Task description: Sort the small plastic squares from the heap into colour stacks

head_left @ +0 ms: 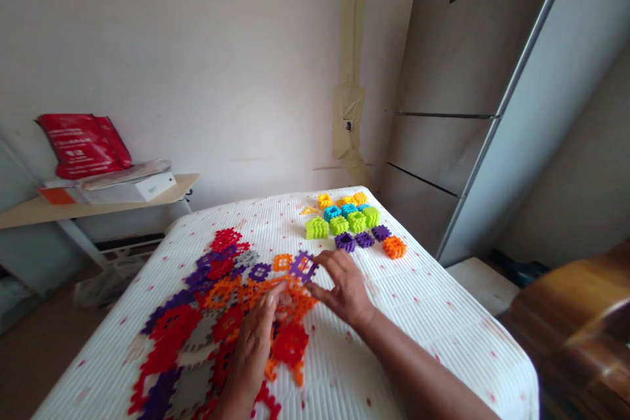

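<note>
My right hand (342,285) has its fingertips on a purple square window-shaped interlocking piece (304,266), tilted up above the table. My left hand (256,325) rests over the loose pile, its fingers loosely bent and apart among orange interlocking pieces (298,295); I see nothing gripped in it. A red piece (290,343) lies just right of that hand. Beyond the hands lie a single orange square piece (282,262) and another purple piece (259,272). Red, purple, grey and orange pieces spread to the left in an overlapping heap (177,328).
Sorted stacks stand at the table's far right: yellow (325,201), blue (332,212), green (317,228), purple (345,241) and orange (394,247). A white quilted cloth (418,328) covers the table. A fridge (443,98) rises behind right; a side shelf (184,185) holds a red bag (86,144).
</note>
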{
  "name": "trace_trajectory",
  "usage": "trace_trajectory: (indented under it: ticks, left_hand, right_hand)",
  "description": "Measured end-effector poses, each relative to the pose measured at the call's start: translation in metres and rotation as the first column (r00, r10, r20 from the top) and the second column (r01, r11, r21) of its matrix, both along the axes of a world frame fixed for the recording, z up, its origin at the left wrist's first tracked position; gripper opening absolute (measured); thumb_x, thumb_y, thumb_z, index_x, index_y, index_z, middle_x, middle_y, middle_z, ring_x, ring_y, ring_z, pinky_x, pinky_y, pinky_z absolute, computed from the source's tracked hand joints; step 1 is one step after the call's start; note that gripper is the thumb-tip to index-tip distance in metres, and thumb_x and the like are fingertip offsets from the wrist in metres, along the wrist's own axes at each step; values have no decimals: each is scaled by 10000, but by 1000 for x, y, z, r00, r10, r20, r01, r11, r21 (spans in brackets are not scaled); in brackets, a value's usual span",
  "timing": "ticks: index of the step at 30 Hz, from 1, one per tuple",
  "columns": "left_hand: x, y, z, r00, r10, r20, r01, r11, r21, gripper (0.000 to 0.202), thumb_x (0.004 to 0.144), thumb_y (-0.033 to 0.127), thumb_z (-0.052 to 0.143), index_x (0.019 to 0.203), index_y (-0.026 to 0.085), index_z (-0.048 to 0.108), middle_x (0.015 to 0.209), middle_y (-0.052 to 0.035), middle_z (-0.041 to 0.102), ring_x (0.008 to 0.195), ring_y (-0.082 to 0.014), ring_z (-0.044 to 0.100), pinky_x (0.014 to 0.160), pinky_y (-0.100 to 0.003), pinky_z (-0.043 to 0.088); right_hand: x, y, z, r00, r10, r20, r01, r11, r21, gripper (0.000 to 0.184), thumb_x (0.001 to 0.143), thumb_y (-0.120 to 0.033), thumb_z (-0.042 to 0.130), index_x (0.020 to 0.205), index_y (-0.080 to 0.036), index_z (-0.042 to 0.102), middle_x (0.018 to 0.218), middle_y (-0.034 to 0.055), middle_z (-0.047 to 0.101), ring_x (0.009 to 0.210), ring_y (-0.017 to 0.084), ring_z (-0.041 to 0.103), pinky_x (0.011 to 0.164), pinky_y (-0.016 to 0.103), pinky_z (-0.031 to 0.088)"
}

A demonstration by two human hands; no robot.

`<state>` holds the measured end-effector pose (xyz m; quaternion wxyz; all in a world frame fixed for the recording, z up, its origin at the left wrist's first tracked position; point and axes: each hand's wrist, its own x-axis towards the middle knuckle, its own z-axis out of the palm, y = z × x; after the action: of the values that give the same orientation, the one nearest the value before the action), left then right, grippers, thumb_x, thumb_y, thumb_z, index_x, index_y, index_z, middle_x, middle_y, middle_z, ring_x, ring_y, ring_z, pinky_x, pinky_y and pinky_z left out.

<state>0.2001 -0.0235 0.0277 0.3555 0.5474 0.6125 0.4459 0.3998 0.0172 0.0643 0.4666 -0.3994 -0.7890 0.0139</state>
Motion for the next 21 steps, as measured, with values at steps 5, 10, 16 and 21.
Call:
trace_trajectory:
  ticks: [5, 10, 16, 21]
  left_hand:
    - [1, -3, 13, 999, -4, 44, 5, 1000, -28, 606, 844, 610, 255, 1216, 238, 556, 1172, -66, 619, 1023, -223, 588, 897, -362, 480]
    - [4, -4, 12, 1000, 1, 30, 0, 999, -33, 572, 852, 589, 248, 1154, 258, 603, 1157, -63, 632, 994, -216, 600, 896, -349, 474]
    - [3, -5, 13, 999, 15, 36, -14, 999, -31, 598, 833, 615, 265, 1138, 224, 601, 1161, -79, 626, 1024, -215, 588, 908, -332, 469]
    - [3, -4, 12, 998, 17, 65, -15, 999, -34, 597, 830, 623, 288, 1136, 220, 606, 1155, -82, 627, 990, -217, 595, 919, -355, 457]
  right_hand:
    - [80, 44, 5, 788, -614, 42, 616, 785, -72, 264, 824, -382, 574, 990, -185, 632, 988, 93, 631, 953, 237, 539, 785, 326, 418]
    - [100, 66, -21, 690, -677, 256, 724, 636, -267, 245, 834, -330, 543, 991, -164, 633, 984, 83, 631, 771, 170, 595, 638, 254, 400]
    - [87, 77, -37, 654, -668, 355, 756, 581, -301, 239, 844, -304, 520, 983, -136, 617, 958, 104, 623, 760, 177, 602, 596, 251, 393]
    - [92, 83, -45, 657, -679, 326, 753, 571, -327, 245, 841, -274, 524, 1028, -139, 608, 1000, 103, 608, 795, 175, 602, 652, 251, 418]
